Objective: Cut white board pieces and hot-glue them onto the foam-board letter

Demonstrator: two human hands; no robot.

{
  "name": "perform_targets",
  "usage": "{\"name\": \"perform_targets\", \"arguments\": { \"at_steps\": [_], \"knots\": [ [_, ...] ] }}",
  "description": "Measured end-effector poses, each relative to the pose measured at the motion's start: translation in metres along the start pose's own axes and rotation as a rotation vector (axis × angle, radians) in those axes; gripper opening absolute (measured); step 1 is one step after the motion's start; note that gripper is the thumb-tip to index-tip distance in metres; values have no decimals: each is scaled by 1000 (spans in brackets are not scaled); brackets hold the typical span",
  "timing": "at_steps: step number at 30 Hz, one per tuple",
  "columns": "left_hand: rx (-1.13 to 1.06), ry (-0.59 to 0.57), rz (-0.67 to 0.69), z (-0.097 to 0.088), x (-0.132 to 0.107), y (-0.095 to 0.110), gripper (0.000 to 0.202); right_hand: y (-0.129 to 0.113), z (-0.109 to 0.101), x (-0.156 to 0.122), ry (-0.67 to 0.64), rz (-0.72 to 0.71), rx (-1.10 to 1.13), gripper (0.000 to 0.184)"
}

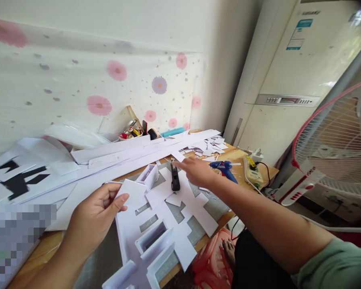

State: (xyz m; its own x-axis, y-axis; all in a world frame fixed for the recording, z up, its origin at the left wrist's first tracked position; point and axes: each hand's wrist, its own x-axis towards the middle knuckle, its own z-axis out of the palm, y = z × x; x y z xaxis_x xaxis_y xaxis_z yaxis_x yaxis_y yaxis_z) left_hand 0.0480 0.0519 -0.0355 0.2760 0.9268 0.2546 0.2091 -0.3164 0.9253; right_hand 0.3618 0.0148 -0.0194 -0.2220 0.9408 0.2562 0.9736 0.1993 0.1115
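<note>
By the left hand (93, 212) a white panel (133, 192) is pinched; the right hand (196, 170) is extended to the black cutter (175, 179), whether gripped cannot be told.

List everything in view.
Cutter: 1, black, centre
Walled panel: 1, white, front
Held piece: 1, white, centre
Sheets: many, white, left
Scraps: many, white, back
Cutouts: several, black, left
Glue gun: 1, blue, right
Power strip: 1, cream, right
Tube: 1, teal, back
Oddments: several, mixed, back
Appliance: 1, cream, right
Fan: 1, white, right
Floral covering: 1, white, wall
Mat: 1, grey, front
Table: 1, brown, centre
Plastic object: 1, red, below
Left hand: 1, bare, left
Right hand: 1, bare, centre
Foot: 1, bare, below
</note>
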Motion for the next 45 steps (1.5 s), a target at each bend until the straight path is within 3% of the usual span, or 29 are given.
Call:
{"name": "perform_targets", "arguments": {
  "at_steps": [3, 6, 9, 11, 15, 18, 23, 29, 31, 33, 40, 45],
  "knots": [
    [-35, 22, -39, 1, -2, 4, 41, 24, -30, -42, 134, 227, 18, 38],
    [-40, 29, -84, 2, -4, 8, 41, 44, -45, -99, 141, 364, 62, 27],
    [-97, 11, -91, 4, -5, 10, 41, 57, -37, -145, 51, 437, 122, 25],
    [-128, -1, -91, 7, -6, 10, 41, 64, -23, -158, 2, 500, 145, 24],
    [-114, -10, -56, 12, -6, 9, 38, 78, 1, -145, -15, 627, 208, 35],
    [-96, 22, 19, 13, -7, 8, 33, 85, 12, -125, -3, 692, 291, 31],
    [-188, -19, -85, 12, -9, 9, 33, 76, 9, -105, 129, 740, 477, 22],
    [-206, -109, -142, 12, -10, 14, 38, 11, -24, -77, 151, 468, 983, 41],
    [-208, -130, -155, 11, -11, 14, 38, -12, -33, -65, 55, 292, 1336, 36],
    [-223, -138, -169, 10, -12, 15, 39, -27, -38, -56, -40, 195, 1520, 30],
    [-299, -150, -196, 7, -11, 14, 37, -38, -27, -46, -128, 45, 1554, 17],
    [-312, -163, -193, 6, -12, 12, 36, -40, -24, -45, -157, 75, 1538, 19]
  ]
}}
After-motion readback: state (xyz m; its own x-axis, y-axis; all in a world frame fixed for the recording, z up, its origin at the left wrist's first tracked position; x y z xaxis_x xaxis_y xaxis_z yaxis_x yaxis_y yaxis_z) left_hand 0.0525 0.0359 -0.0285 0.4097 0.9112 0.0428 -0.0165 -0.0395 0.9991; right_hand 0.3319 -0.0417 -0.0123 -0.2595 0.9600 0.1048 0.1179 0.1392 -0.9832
